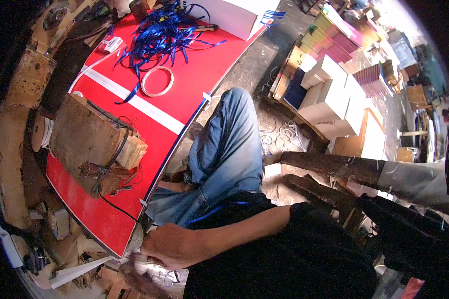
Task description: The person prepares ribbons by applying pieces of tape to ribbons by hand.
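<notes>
My right hand (167, 245) is at the lower left, beside the bottom corner of a red board (117, 219). Its fingers are curled together, and whatever they hold is hidden. Just below it, my left hand (143, 280) is dark and smeared by motion, its fingers unclear. Pale strips (82, 269) lie to the left of both hands. On the board are a worn wooden block (80, 137) with dark cords, a white tape ring (157, 81), a heap of blue ribbons (159, 37) and a white plug (110, 45) on a cable.
My bent knee (232, 124) in jeans is beside the board's right edge. White stacked blocks (329, 94) and colored stacks (334, 35) stand at the upper right. A wooden beam (329, 167) crosses the right side. Wood scraps (112, 279) lie at lower left.
</notes>
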Tool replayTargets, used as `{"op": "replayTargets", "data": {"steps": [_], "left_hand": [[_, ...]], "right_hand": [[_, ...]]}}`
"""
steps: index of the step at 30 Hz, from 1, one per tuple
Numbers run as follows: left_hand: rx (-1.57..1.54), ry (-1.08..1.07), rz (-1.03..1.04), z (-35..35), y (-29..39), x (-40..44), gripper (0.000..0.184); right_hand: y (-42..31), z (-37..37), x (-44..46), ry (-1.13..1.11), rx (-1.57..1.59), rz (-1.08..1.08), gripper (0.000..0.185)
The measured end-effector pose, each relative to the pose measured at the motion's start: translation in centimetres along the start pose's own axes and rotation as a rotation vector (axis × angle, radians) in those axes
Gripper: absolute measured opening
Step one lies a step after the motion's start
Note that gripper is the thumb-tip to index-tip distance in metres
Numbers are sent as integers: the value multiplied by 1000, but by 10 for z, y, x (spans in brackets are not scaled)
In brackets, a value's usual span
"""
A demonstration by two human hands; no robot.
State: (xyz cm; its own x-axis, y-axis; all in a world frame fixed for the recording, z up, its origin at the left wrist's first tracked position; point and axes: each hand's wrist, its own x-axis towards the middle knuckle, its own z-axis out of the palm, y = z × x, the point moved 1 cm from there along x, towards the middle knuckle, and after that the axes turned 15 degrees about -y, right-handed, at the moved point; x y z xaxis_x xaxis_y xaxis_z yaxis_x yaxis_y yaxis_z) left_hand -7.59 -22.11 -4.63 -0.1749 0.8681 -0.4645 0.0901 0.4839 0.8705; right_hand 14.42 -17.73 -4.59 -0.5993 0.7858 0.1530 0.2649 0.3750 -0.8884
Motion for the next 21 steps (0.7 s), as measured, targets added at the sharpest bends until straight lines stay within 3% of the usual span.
{"op": "replayTargets", "data": {"steps": [2, 4, 8, 14, 16, 21], "left_hand": [[-18, -18, -17, 18, -10, -2, 50], [-19, -19, -29, 24, -13, -3, 50], [-20, 14, -24, 24, -7, -1, 51], [-38, 38, -2, 12, 4, -4, 52], [-43, 31, -11, 19, 0, -3, 52], [-38, 69, -22, 17, 5, 0, 53]], "right_hand": [[-1, -1, -3, 74, 27, -27, 20], [9, -1, -11, -96, -33, 25, 22], [36, -25, -42, -11, 18, -8, 19], [12, -1, 0, -210, 13, 118, 16], [2, 0, -1, -20, 34, 5, 18], [20, -21, -23, -222, 96, 97, 22]]}}
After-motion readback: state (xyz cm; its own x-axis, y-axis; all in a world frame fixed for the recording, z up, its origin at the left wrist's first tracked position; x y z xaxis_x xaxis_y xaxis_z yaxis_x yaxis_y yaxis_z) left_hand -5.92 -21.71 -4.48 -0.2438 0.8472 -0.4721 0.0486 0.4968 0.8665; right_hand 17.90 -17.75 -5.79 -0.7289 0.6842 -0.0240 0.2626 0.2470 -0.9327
